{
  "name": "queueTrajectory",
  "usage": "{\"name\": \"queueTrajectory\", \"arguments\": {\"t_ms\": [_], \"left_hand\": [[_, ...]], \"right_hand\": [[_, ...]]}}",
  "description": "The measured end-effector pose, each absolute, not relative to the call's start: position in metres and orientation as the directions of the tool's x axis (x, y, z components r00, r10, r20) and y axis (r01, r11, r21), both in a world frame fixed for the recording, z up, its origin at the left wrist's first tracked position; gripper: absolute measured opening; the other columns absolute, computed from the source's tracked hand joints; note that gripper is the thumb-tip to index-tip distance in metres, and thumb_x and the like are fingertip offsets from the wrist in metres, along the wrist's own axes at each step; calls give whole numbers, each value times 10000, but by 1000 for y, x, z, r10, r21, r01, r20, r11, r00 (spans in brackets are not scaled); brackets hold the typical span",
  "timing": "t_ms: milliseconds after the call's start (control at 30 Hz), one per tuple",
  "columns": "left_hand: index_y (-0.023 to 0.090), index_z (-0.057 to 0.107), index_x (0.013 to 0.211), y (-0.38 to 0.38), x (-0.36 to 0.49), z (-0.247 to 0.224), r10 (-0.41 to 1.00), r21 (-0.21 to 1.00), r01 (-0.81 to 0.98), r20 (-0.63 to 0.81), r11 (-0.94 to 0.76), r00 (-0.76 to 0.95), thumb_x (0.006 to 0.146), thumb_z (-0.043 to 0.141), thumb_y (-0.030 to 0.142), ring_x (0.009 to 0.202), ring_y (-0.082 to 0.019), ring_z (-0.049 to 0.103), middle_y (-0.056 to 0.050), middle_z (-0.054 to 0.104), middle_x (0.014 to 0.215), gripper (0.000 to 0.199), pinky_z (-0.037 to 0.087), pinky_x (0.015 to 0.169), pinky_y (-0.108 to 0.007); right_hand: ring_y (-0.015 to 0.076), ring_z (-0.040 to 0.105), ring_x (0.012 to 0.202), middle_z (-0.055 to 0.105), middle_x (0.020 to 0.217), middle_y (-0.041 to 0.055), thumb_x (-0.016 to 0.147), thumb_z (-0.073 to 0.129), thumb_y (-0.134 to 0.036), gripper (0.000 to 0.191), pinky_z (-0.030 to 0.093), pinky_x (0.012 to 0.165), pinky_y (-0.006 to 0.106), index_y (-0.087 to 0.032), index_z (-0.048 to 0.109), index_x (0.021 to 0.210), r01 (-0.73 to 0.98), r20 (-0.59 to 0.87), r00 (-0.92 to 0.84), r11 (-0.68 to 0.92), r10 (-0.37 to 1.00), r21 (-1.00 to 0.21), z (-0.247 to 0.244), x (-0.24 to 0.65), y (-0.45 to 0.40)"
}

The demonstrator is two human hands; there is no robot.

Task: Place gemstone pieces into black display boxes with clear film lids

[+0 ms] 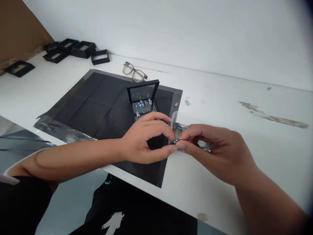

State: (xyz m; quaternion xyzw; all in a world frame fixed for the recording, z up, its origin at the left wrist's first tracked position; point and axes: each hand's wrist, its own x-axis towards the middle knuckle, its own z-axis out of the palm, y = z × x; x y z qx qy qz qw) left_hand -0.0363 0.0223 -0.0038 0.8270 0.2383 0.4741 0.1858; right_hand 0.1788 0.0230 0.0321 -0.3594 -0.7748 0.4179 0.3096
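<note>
A small dark, glittery press-on nail (174,141) is pinched between the fingertips of both hands, over the right edge of the black mat (107,107). My left hand (146,138) holds its near end between thumb and fingers. On the other side, the thumb and index finger of my right hand (215,147) close on it. A clear plastic bag (178,128) with coloured pieces inside lies behind and under my right fingers, partly hidden. Just beyond my left hand stands an open black display box (143,87), its lid raised, with several decorated nails (141,104) inside.
Eyeglasses (134,71) lie behind the mat. Several black box frames (84,49) are gathered at the back left of the white table (220,114). One reddish loose nail (176,104) rests on the mat's right border. A white wall (183,36) runs along the back.
</note>
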Motion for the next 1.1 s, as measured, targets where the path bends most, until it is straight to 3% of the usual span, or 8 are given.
{"name": "queueTrajectory", "arguments": {"t_ms": [200,400,567,867,1000,1100], "left_hand": [[170,608,855,22,-37,-4,496,514,88,750,-853,438,830,715,228,798,-154,715,-27,737,762,124,605,886,-337],[171,579,844,18,-35,0,399,477,-22,759,-879,514,808,629,171,709,-143,666,-16,705,703,62,606,829,-333],[180,586,863,15,-34,-2,388,477,-47,765,-878,514,785,617,160,707,-141,658,-10,700,705,86,607,809,-318],[182,577,837,14,-33,0,386,459,-26,775,-888,501,779,679,182,702,-142,667,6,707,694,118,597,795,-318],[179,588,824,14,-32,1,417,493,-35,770,-869,483,788,780,233,680,-120,664,11,707,682,202,589,785,-298],[158,634,827,15,-32,3,488,564,-30,739,-825,464,804,802,234,735,-122,702,-39,757,766,186,577,787,-283]], "right_hand": [[113,543,590,648,686,-17,957,646,-427,204,440,526,234,-247,691,870,323,236,-586,490,775,-809,30,184,26],[119,523,535,653,704,-15,923,635,-549,303,423,492,261,-264,725,972,618,135,-567,529,812,-582,22,194,34],[144,561,519,686,703,-11,928,583,-592,365,432,490,284,-284,717,1071,737,18,-522,461,853,-494,17,198,41],[152,550,487,686,660,-18,904,522,-708,464,408,483,292,-313,725,1038,878,-120,-312,238,942,-416,16,208,54],[175,602,573,716,723,-1,886,585,-658,414,421,530,307,-302,736,1034,933,-98,-167,126,981,-336,16,225,68],[179,628,620,734,802,5,857,655,-569,332,441,578,326,-300,753,1026,946,24,-58,63,998,-320,15,238,77]]}}
